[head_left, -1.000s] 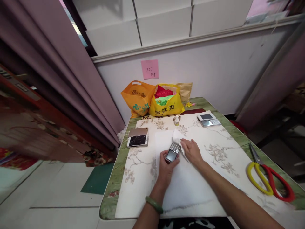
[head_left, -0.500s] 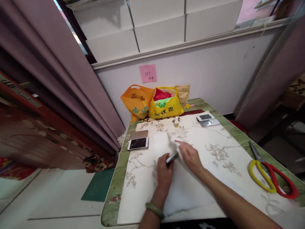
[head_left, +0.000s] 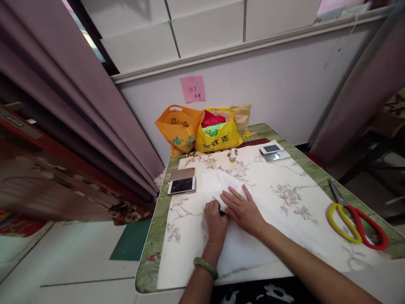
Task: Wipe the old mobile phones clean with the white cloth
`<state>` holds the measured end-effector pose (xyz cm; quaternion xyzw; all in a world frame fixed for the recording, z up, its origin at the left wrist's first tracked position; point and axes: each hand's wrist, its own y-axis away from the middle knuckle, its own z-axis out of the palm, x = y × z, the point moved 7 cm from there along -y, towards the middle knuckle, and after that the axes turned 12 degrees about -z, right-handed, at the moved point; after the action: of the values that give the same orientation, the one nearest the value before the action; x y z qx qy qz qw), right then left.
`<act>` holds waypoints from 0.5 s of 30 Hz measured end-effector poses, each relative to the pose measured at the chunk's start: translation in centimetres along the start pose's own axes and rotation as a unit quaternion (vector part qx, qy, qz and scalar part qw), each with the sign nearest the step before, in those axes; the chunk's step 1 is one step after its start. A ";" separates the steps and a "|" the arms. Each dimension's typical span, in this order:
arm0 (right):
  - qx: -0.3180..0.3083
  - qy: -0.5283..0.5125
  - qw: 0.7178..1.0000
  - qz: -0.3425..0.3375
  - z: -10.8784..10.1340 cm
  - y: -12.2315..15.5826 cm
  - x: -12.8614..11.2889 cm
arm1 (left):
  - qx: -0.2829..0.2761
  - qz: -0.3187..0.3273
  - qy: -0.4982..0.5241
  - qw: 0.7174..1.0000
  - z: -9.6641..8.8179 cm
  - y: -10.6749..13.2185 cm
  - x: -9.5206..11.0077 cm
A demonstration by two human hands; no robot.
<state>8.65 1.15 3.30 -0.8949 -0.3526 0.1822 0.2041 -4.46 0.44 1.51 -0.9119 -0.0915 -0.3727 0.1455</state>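
Observation:
My left hand (head_left: 216, 221), with a green bangle (head_left: 205, 267) at the wrist, is closed around a dark, slim mobile phone (head_left: 222, 211); only a small dark part of it shows. A thin white cloth (head_left: 247, 253) lies spread beneath both hands, with a fold of it over the phone. Pressed flat on that fold is my right hand (head_left: 244, 210), fingers outstretched, its thumb side close to the left fingers. The rest of the phone is hidden by the cloth and the hands.
Two phones (head_left: 181, 185) lie left on the flowered table mat (head_left: 186, 257), two more (head_left: 274, 152) at the back right. Scissors (head_left: 354, 219) rest near the right edge. A small bottle (head_left: 233, 156), an orange bag (head_left: 179, 131) and a yellow bag (head_left: 218, 139) stand farther back.
My right hand has come down and flattened on the cloth, which was lifted and blurred. The phone in my left hand is now mostly covered. The whole view has shifted slightly.

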 end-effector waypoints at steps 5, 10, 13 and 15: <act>0.074 -0.052 0.982 0.166 0.0 1.4 4.8 | 0.024 0.022 -0.024 0.999 -0.3 -0.1 0.1; 0.212 -0.158 0.918 0.294 -1.7 3.4 7.9 | 0.010 0.027 0.153 0.988 -1.1 0.4 0.2; 0.279 -0.223 0.875 0.327 -2.5 3.9 7.3 | 0.012 0.066 0.222 0.973 -1.7 1.1 0.8; 0.312 -0.270 0.840 0.351 -2.6 4.1 6.6 | 0.023 0.079 0.230 0.970 -2.0 1.4 1.0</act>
<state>16.70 2.46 2.22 -0.7630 0.0195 0.5768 0.2913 -4.66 -1.50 3.29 -0.8028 0.0083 -0.5572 0.2121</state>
